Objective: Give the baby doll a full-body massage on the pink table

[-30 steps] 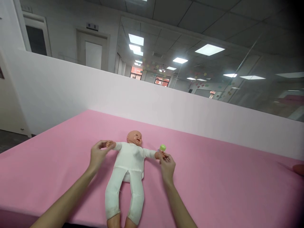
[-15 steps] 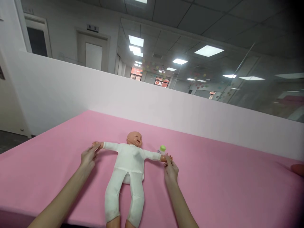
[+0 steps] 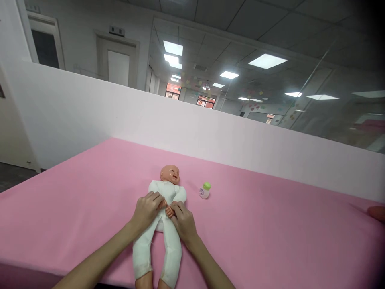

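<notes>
A baby doll point(image 3: 172, 241) with a white cloth body lies face up on the pink padded surface point(image 3: 255, 224), its head away from me. My left hand point(image 3: 148, 209) is closed round the doll's hand on the left. My right hand point(image 3: 184, 220) grips the doll's other hand. Both doll hands rest close together over its belly, with the arms bent. Just right of the doll's shoulder stands a small jar point(image 3: 204, 191) with a green lid and a printed label.
Behind the pink surface runs a low white wall point(image 3: 192, 128) with glass above it. At the far right edge lies a reddish-brown object point(image 3: 375, 213), partly cut off. A door point(image 3: 118, 66) shows at the back left.
Both my hands have moved inward with the doll's hands, from stretched out sideways to together over its belly. The jar, partly hidden before, now shows fully.
</notes>
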Action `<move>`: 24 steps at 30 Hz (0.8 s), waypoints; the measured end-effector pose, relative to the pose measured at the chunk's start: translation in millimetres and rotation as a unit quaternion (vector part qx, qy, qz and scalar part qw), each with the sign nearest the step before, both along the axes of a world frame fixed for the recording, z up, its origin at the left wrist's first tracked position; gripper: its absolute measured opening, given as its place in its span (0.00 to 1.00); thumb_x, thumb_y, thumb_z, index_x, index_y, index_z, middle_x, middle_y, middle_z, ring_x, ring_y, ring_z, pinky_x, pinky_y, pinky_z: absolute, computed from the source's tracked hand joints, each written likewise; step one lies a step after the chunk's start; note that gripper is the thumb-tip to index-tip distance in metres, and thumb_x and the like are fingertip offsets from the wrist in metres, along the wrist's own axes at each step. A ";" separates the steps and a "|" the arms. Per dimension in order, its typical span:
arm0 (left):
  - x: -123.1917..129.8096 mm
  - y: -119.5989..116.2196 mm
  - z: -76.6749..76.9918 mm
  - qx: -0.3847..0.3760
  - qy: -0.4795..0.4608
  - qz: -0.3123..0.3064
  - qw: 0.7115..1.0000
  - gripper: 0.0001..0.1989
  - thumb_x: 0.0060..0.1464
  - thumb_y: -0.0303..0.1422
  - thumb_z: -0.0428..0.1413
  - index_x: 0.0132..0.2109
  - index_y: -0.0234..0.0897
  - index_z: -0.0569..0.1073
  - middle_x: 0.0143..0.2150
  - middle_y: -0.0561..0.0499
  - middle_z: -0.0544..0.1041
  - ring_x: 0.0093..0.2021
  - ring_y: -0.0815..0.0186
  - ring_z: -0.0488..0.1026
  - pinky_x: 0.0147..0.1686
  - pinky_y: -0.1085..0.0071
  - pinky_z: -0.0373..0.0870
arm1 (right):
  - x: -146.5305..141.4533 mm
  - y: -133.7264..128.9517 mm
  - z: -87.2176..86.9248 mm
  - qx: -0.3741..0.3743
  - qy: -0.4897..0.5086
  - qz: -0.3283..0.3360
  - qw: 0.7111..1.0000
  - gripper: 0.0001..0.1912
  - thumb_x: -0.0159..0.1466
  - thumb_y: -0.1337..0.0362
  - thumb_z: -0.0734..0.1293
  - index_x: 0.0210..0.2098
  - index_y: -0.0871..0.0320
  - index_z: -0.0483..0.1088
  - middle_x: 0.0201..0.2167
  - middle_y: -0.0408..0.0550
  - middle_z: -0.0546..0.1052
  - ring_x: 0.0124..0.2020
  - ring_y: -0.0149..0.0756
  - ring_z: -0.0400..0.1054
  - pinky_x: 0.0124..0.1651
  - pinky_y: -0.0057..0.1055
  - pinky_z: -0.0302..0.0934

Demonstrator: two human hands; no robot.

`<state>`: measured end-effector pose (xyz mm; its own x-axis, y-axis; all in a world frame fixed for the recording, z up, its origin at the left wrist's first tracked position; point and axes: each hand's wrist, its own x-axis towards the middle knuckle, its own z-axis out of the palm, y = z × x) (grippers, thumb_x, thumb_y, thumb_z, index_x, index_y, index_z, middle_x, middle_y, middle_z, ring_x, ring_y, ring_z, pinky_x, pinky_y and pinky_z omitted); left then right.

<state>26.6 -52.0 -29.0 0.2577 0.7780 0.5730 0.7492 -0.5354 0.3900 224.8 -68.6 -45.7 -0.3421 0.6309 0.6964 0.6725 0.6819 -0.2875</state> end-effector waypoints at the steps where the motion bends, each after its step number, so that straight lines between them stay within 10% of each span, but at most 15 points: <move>1: -2.2 0.3 2.0 -0.006 -0.016 0.000 1.000 0.10 0.66 0.32 0.54 0.37 0.41 0.79 0.35 0.48 0.79 0.37 0.61 0.73 0.29 0.69 0.53 | 2.5 1.4 2.9 -0.009 0.018 0.000 1.000 0.09 0.69 0.70 0.64 0.41 0.54 0.76 0.39 0.49 0.78 0.36 0.39 0.74 0.37 0.31 0.68; 6: -31.6 6.9 22.8 -0.063 -0.333 0.054 0.939 0.09 0.57 0.42 0.64 0.39 0.42 0.80 0.40 0.48 0.82 0.41 0.58 0.76 0.40 0.66 0.68 | 34.2 16.8 29.0 -0.078 0.322 -0.105 0.938 0.10 0.63 0.57 0.74 0.35 0.57 0.75 0.32 0.45 0.76 0.30 0.35 0.68 0.34 0.31 0.66; 13: -91.2 34.4 8.3 -0.230 -0.708 0.186 0.642 0.15 0.40 0.34 0.74 0.35 0.35 0.80 0.34 0.52 0.78 0.28 0.70 0.70 0.26 0.72 0.62 | 103.3 37.0 11.1 -0.204 0.636 -0.212 0.713 0.21 0.46 0.53 0.82 0.25 0.59 0.72 0.18 0.38 0.69 0.21 0.29 0.62 0.26 0.28 0.64; 16: -102.8 44.7 -9.3 -0.272 -0.763 0.209 0.548 0.12 0.40 0.28 0.73 0.31 0.35 0.78 0.29 0.55 0.75 0.23 0.74 0.65 0.23 0.74 0.58 | 113.6 39.1 -5.7 -0.221 0.685 -0.198 0.665 0.21 0.42 0.55 0.83 0.26 0.58 0.73 0.19 0.39 0.71 0.19 0.29 0.62 0.23 0.29 0.65; 20: -99.7 46.2 -8.9 -0.257 -0.759 0.224 0.555 0.13 0.40 0.30 0.73 0.31 0.35 0.78 0.29 0.55 0.75 0.21 0.74 0.62 0.21 0.73 0.54 | 107.2 39.2 -0.3 -0.204 0.671 -0.189 0.688 0.21 0.44 0.54 0.82 0.26 0.57 0.73 0.20 0.39 0.70 0.21 0.31 0.62 0.25 0.30 0.65; 24: -74.1 30.1 17.4 -0.169 -0.676 0.193 0.691 0.18 0.41 0.40 0.73 0.38 0.37 0.81 0.35 0.52 0.78 0.28 0.69 0.68 0.27 0.70 0.61 | 82.3 33.0 30.9 -0.165 0.613 -0.198 0.747 0.22 0.49 0.49 0.81 0.25 0.57 0.71 0.19 0.38 0.68 0.23 0.31 0.62 0.29 0.29 0.63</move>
<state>-47.5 -21.9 -11.6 -0.5988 0.7878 -0.1440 -0.3605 -0.1046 0.9269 307.1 -35.5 -14.7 0.6847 0.7193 0.1172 -0.1042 0.2558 -0.9611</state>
